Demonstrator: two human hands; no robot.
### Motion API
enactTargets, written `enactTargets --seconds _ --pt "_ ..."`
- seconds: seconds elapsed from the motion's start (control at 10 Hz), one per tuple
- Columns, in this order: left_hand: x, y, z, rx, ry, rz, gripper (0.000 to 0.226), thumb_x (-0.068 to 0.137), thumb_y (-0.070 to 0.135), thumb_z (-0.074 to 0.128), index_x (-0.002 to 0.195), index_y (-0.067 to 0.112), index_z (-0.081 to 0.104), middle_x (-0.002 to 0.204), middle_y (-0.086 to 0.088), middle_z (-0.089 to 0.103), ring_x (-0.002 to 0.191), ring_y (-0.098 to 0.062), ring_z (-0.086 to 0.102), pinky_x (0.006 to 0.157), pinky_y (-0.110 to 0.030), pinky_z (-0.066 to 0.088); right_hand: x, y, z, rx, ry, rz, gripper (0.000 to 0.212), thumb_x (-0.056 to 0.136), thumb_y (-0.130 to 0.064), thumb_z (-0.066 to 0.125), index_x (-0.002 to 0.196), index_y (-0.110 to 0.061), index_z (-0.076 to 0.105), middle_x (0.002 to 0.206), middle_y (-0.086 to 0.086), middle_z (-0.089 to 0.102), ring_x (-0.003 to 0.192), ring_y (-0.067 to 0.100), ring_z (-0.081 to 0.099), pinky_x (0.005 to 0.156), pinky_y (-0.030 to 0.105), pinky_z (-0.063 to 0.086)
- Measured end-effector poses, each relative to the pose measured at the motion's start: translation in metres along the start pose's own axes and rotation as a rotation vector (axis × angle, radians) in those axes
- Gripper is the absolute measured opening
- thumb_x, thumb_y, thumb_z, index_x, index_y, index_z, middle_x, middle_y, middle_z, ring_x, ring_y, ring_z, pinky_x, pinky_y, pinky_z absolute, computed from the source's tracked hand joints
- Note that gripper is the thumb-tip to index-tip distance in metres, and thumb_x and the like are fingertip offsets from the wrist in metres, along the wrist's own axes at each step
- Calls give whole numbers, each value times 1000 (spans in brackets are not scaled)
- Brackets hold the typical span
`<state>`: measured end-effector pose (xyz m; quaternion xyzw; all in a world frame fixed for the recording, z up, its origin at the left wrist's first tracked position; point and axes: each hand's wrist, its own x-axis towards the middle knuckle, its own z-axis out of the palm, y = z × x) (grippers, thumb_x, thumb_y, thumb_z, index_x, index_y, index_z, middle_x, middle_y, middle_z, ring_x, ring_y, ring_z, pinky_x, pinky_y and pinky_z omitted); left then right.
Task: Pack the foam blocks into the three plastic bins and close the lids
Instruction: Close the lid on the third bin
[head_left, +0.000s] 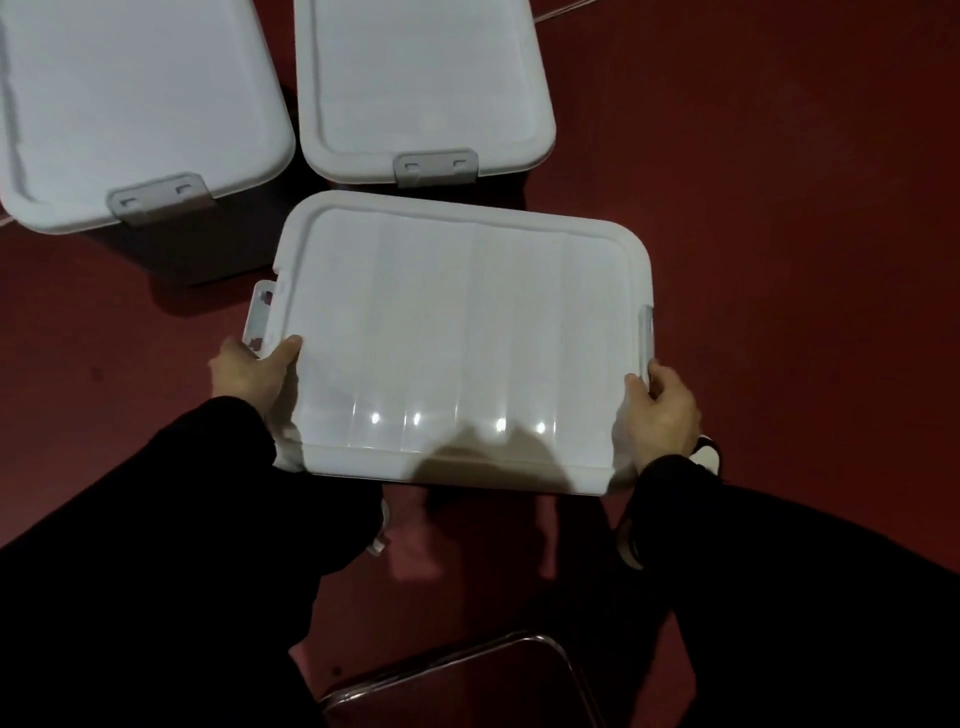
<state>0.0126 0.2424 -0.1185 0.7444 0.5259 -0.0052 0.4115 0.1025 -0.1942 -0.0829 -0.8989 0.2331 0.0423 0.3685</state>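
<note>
While 2 lidded bins stand at 11 o'clock (135, 109) and 12 o'clock (421, 88) on the red floor (779, 208), the third bin's lid (462, 338) sits at center. The left hand (252, 371) grips its 9 o'clock edge just below the raised latch (262, 312); the right hand (662, 410) grips the 3 o'clock edge by the other latch (645, 332). Thin, glossy plastic probably flexes and slips, so holding opposite edges suits it.

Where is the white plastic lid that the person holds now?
In the head view, the white plastic lid is at centre, held between the left hand and right hand, just in front of two closed white plastic bins.
</note>
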Motion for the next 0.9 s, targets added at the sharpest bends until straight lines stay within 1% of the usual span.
enactTargets --seconds 0.1,0.2,0.3,0.4,0.5,0.6,0.7,0.8,0.9 --pt "-3 0 -2 49 28 14 80 67 61 72 122 6 54 125 -23 56 108 -40 61 98 -48 52 0 -3 -2 -184 -2 -63 26 96 -36 60 116 -21 70 108 15 74 102 43 65 87 43 49" --pt "-17 8 -3 116 31 71 62 85 42 69 128 -1 54 130 -30 48 114 -45 54 103 -45 46 1 -5 -7 -206 -10 -43 31 96 -35 60 122 -20 69 118 17 71 110 46 62 94 47 48" --pt "-26 10 -5 179 0 167 40 93 28 58 124 2 58 125 -29 50 118 -37 50 99 -39 44 2 -2 -6 -226 -22 -62 31 95 -35 60 121 -20 69 116 20 71 106 48 62 92 48 48" --pt "-26 10 -6 273 5 227 36 98 19 54 127 -2 53 121 -33 52 114 -42 51 92 -41 42 2 -3 -3 -261 -25 -86 30 96 -33 58 118 -18 69 112 22 71 103 48 62 89 47 48" --pt "-25 10 -5 412 25 263 50 102 23 50 148 6 41 129 -30 55 118 -48 53 96 -49 42 2 -4 -3 -331 -11 -123 28 97 -31 55 115 -13 67 108 23 71 99 49 63 86 48 49" --pt "-28 9 -4 679 44 329 51 102 19 41 152 13 31 144 -21 48 115 -47 56 90 -55 45 1 2 4 -485 23 -248 21 98 -27 53 107 -9 58 94 26 69 85 49 64 70 45 46" --pt "-28 17 -6 959 108 456 52 100 13 40 150 3 31 154 -19 40 115 -43 58 87 -52 49 0 -1 6 -620 25 -303 20 99 -25 53 104 -5 55 88 22 69 77 46 67 63 42 46" --pt "-33 33 -13 1133 39 381 56 100 17 37 152 0 25 157 -18 35 128 -36 51 99 -49 43 15 -20 -16 -969 -132 -443 22 99 -24 53 103 -7 67 92 11 71 80 34 71 61 32 44" --pt "-61 47 -11 1028 -16 329 62 96 22 46 151 3 25 154 -15 37 129 -39 49 100 -52 40 20 -47 -37 -1014 -267 -452 23 99 -29 53 103 -16 72 97 6 72 87 29 71 64 31 41"
